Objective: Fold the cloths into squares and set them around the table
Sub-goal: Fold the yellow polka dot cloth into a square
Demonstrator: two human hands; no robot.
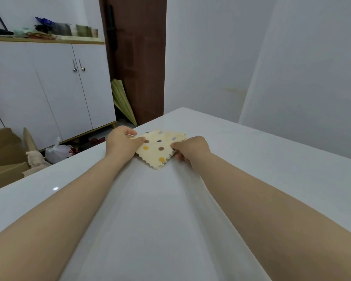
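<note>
- A small cream cloth with scalloped edges and coloured polka dots [157, 148] lies folded into a rough square on the glossy white table [272, 159], near the table's far left corner, one point of the square turned toward the person
- The left hand [123, 142] holds the cloth's left corner, thumb on top and fingers curled at the edge, so the grip is a closed pinch on the fabric
- The right hand [190, 150] grips the right corner the same way, thumb pressed on the cloth and the other fingers tucked under or beside the edge
- The stacked wavy edges at the near corner suggest several layers, so the folding looks about finished and this seems the placing step
- The cloth looks light, thin and limp; it will likely sag or unfold if lifted by a single layer, and may slide easily on the shiny tabletop
- The best hold is probably at opposite corners, pinching all the layers together, or pressing flat from above to keep the square neat
- No other cloth on the table is visible
</note>
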